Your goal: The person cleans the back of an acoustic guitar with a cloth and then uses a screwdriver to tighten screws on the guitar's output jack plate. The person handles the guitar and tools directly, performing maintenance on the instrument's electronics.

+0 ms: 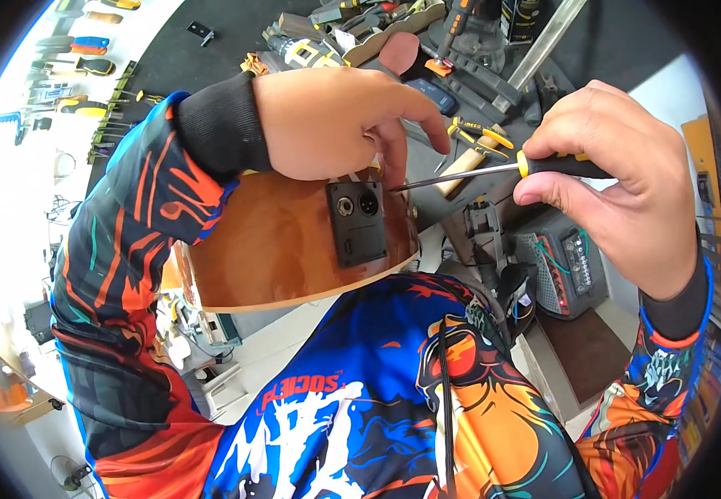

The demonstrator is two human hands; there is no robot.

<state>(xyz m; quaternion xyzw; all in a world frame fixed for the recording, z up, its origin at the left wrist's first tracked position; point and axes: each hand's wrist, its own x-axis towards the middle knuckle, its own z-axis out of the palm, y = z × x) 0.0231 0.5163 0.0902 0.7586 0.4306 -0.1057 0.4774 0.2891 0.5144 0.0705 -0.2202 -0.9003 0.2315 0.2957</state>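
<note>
My right hand (618, 166) is closed around the handle of a screwdriver (485, 172) with a black and yellow grip. Its shaft points left, and the tip meets the right edge of a black jack plate (355, 237). The plate has two round sockets and is set in the glossy orange-brown side of a wooden instrument body (269, 241), which looks like a guitar. Over the top of this body reaches my left hand (335, 121), fingers apart. One finger points down beside the screwdriver tip, and another curves out to the right. Any screw at the tip is too small to make out.
The dark workbench (210, 71) beyond holds a yellow-black power drill (306, 51), pliers (481, 133) and several other tools. Hand tools hang along the left wall. A grey amplifier-like box (564, 262) stands at the lower right.
</note>
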